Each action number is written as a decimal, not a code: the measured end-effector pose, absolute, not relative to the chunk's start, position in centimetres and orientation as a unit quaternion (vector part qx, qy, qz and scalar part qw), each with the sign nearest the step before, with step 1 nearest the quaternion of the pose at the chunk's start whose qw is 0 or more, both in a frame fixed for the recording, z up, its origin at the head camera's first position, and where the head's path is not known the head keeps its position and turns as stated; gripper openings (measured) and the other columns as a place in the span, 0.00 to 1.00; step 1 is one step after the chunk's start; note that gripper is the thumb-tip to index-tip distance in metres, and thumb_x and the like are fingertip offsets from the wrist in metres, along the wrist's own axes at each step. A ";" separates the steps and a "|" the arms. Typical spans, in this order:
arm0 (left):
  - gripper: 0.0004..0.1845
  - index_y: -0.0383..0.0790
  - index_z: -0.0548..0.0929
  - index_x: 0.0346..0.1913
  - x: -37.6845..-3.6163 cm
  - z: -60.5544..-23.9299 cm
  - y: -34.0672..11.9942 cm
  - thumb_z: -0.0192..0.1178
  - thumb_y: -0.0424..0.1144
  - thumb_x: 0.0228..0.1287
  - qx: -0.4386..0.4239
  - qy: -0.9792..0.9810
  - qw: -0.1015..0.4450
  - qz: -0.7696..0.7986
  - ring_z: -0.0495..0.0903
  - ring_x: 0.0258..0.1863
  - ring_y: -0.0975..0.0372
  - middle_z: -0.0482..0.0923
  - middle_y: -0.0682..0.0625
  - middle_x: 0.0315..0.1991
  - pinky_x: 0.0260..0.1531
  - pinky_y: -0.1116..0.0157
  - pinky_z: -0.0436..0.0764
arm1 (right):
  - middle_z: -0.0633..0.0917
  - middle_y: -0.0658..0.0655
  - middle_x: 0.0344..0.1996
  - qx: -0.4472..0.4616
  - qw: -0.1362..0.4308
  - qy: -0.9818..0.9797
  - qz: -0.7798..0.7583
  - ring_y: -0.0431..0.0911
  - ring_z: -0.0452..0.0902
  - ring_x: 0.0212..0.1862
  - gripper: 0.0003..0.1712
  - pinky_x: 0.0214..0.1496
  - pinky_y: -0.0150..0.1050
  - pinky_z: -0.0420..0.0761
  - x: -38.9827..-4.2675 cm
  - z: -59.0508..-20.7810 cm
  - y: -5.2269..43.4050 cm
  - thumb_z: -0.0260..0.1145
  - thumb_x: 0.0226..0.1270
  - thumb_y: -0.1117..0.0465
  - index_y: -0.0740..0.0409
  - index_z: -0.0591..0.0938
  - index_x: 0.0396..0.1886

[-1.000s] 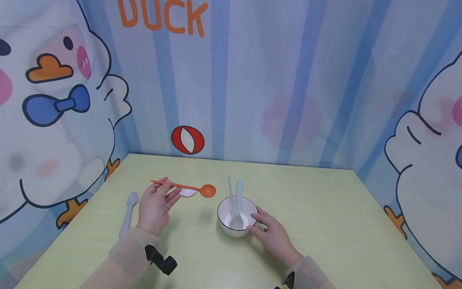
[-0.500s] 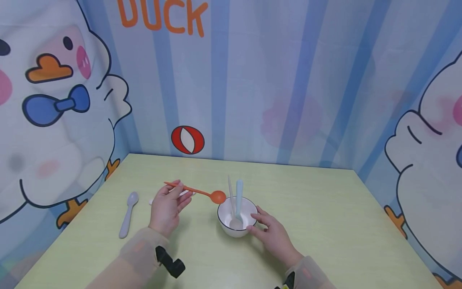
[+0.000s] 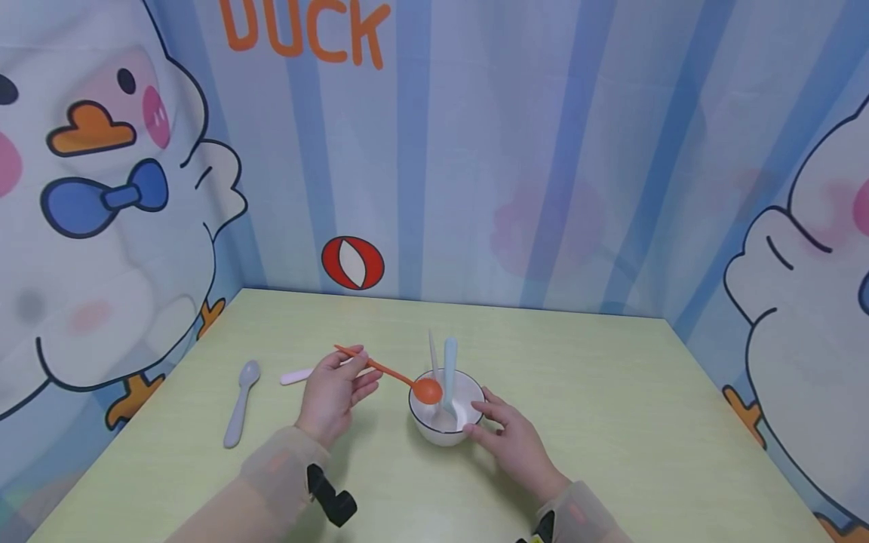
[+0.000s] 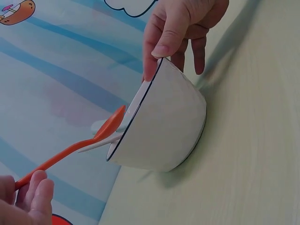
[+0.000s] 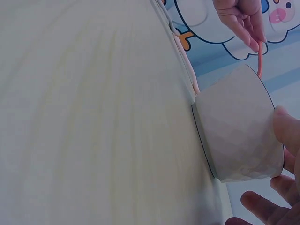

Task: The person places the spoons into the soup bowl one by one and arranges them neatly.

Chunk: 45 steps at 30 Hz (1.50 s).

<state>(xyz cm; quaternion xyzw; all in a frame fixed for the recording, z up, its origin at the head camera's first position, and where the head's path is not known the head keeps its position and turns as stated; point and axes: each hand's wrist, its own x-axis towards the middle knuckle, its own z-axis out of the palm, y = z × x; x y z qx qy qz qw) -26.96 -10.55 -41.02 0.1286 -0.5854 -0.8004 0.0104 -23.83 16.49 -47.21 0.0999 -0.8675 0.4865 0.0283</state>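
Observation:
My left hand (image 3: 334, 394) pinches an orange spoon (image 3: 388, 371) by its handle. The spoon's bowl end overlaps the left part of a white bowl (image 3: 434, 436) with a dark rim in the head view; in the left wrist view it hangs at the rim. Inside the bowl stand a light blue spoon (image 3: 450, 369) and a thin pale-handled utensil (image 3: 432, 351), its lower part hidden behind the orange spoon. With thumb and fingers my right hand (image 3: 514, 443) grips the bowl's right rim, as the left wrist view also shows for that hand (image 4: 180, 30).
A lavender spoon (image 3: 241, 403) lies on the table (image 3: 597, 407) at the left. Behind my left hand, a pale pink handle (image 3: 296, 375) shows, partly hidden. A duck-print curtain (image 3: 475, 151) closes off the table's back and sides.
My left hand has moved right and slightly toward me, bringing the orange spoon from left of the bowl to over its left rim. The right hand and the bowl stay put.

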 end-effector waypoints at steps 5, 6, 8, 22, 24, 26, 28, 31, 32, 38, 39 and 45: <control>0.18 0.40 0.75 0.57 -27.3 -41.2 -10.1 0.60 0.41 0.68 0.127 -0.608 -0.007 -0.783 0.84 0.45 0.51 0.77 0.41 0.51 0.41 0.63 0.83 | 0.65 0.54 0.71 0.090 0.020 -0.866 0.492 0.57 0.59 0.71 0.28 0.58 0.56 0.74 -23.9 -47.2 16.4 0.71 0.60 0.50 0.56 0.80 0.59; 0.17 0.41 0.76 0.57 -27.3 -41.3 -10.0 0.60 0.41 0.68 0.125 -0.613 -0.009 -0.780 0.84 0.44 0.51 0.77 0.41 0.51 0.40 0.63 0.83 | 0.65 0.54 0.71 0.090 0.019 -0.866 0.492 0.57 0.58 0.71 0.28 0.58 0.56 0.74 -23.9 -47.2 16.4 0.71 0.60 0.50 0.56 0.80 0.59; 0.17 0.40 0.76 0.56 -27.5 -41.4 -9.9 0.60 0.41 0.67 0.121 -0.621 -0.014 -0.774 0.84 0.43 0.52 0.78 0.41 0.50 0.40 0.63 0.83 | 0.65 0.54 0.71 0.089 0.019 -0.866 0.491 0.57 0.58 0.71 0.28 0.58 0.56 0.74 -23.9 -47.1 16.4 0.71 0.60 0.51 0.56 0.80 0.59; 0.17 0.38 0.77 0.56 -28.9 -41.5 -8.9 0.60 0.39 0.67 0.093 -0.668 -0.069 -0.735 0.85 0.38 0.54 0.77 0.35 0.52 0.38 0.63 0.83 | 0.65 0.55 0.71 0.095 0.022 -0.864 0.494 0.57 0.59 0.70 0.28 0.58 0.57 0.74 -23.8 -47.0 16.4 0.71 0.60 0.51 0.57 0.80 0.58; 0.16 0.37 0.77 0.56 -29.1 -41.6 -8.8 0.60 0.38 0.67 0.089 -0.673 -0.076 -0.730 0.85 0.37 0.55 0.78 0.36 0.50 0.38 0.63 0.84 | 0.65 0.55 0.71 0.095 0.023 -0.864 0.493 0.57 0.59 0.70 0.28 0.58 0.57 0.74 -23.8 -47.1 16.5 0.71 0.60 0.52 0.57 0.80 0.58; 0.16 0.37 0.77 0.55 -29.3 -41.6 -8.6 0.60 0.38 0.67 0.086 -0.680 -0.084 -0.723 0.85 0.35 0.56 0.78 0.37 0.48 0.37 0.63 0.84 | 0.65 0.55 0.71 0.097 0.024 -0.864 0.493 0.57 0.59 0.70 0.28 0.58 0.57 0.74 -23.8 -47.1 16.5 0.71 0.60 0.52 0.57 0.80 0.58; 0.16 0.37 0.77 0.55 -29.5 -41.6 -8.4 0.61 0.38 0.67 0.083 -0.688 -0.091 -0.716 0.85 0.34 0.56 0.79 0.39 0.46 0.36 0.63 0.84 | 0.65 0.55 0.71 0.098 0.026 -0.865 0.492 0.57 0.59 0.70 0.28 0.58 0.57 0.74 -23.8 -47.1 16.5 0.71 0.60 0.52 0.57 0.80 0.58; 0.18 0.38 0.78 0.56 -29.9 -41.7 -8.2 0.62 0.39 0.66 0.086 -0.697 -0.096 -0.706 0.85 0.33 0.56 0.80 0.40 0.44 0.36 0.64 0.84 | 0.65 0.54 0.71 0.098 0.027 -0.865 0.491 0.57 0.59 0.70 0.28 0.58 0.57 0.74 -23.8 -47.1 16.5 0.71 0.59 0.51 0.57 0.80 0.58; 0.18 0.37 0.77 0.57 -30.0 -41.7 -8.2 0.62 0.39 0.66 0.085 -0.699 -0.097 -0.703 0.85 0.33 0.56 0.80 0.40 0.44 0.36 0.64 0.84 | 0.65 0.54 0.71 0.097 0.027 -0.865 0.491 0.57 0.59 0.70 0.28 0.58 0.57 0.74 -23.8 -47.1 16.5 0.71 0.59 0.51 0.56 0.80 0.58; 0.22 0.36 0.74 0.61 -30.8 -42.0 -7.9 0.61 0.38 0.67 0.090 -0.708 -0.096 -0.694 0.85 0.31 0.58 0.80 0.40 0.45 0.35 0.64 0.84 | 0.65 0.53 0.71 0.094 0.024 -0.868 0.487 0.56 0.58 0.71 0.28 0.58 0.56 0.74 -24.0 -47.2 16.5 0.71 0.60 0.50 0.55 0.80 0.58; 0.22 0.35 0.74 0.61 -30.9 -42.1 -7.8 0.61 0.38 0.67 0.091 -0.710 -0.095 -0.692 0.85 0.31 0.58 0.80 0.40 0.44 0.35 0.64 0.84 | 0.65 0.53 0.71 0.094 0.024 -0.868 0.487 0.56 0.58 0.71 0.28 0.58 0.56 0.74 -24.0 -47.2 16.5 0.71 0.60 0.50 0.55 0.80 0.58; 0.20 0.33 0.74 0.59 -31.6 -42.6 -7.4 0.60 0.35 0.67 0.090 -0.718 -0.084 -0.685 0.85 0.29 0.59 0.82 0.40 0.42 0.32 0.64 0.84 | 0.65 0.54 0.71 0.095 0.025 -0.868 0.487 0.57 0.59 0.70 0.27 0.58 0.56 0.74 -23.9 -47.2 16.5 0.71 0.60 0.51 0.55 0.80 0.58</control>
